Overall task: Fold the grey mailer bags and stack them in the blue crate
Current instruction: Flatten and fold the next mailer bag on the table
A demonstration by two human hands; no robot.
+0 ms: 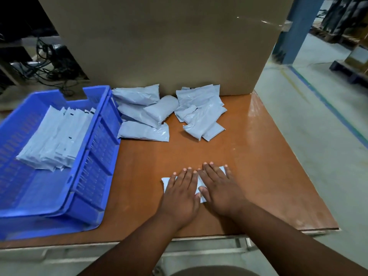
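A small, flat grey plastic mailer bag (166, 183) lay near the front edge of the glossy brown wooden table (258, 166), its long axis running left to right and rising slightly away toward the right. Both hands lay flat on it, side by side and touching. The left hand (182, 193) pressed its left half with straight, spread fingers; the right hand (221, 188) pressed its right half the same way, neither curling round anything. Further back, two loose heaps of unfolded grey mailer bags (143, 114) sat against a large brown cardboard box (169, 42). To the left, well apart from the hands, stood the blue perforated plastic crate (93, 156), holding a leaning row of folded grey bags (53, 142).
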